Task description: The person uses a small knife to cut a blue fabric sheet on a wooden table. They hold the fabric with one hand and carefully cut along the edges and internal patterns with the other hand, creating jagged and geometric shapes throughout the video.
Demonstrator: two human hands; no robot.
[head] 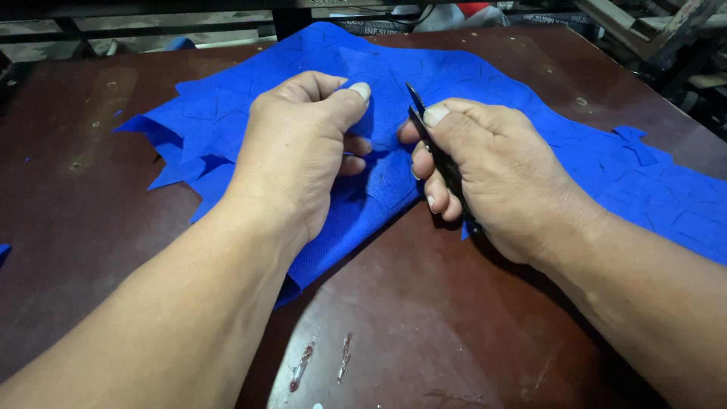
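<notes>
A large piece of bright blue fabric [621, 182] with jagged cut edges lies spread over a dark brown table [68, 212]. My left hand [295, 144] pinches a fold of the fabric between thumb and fingers near the middle. My right hand [492, 170] grips small black scissors [419, 113], thumb pressed along the handle, blade tips pointing up and away just right of my left thumb. The scissors' lower part is hidden in my palm. Both hands rest on the cloth, a few centimetres apart.
Small blue scraps [634, 140] lie on the fabric's right side and at the table's far left edge [4, 250]. Reddish smears [301, 367] mark the table near the front. Metal frames and clutter [644, 30] stand beyond the table's back edge.
</notes>
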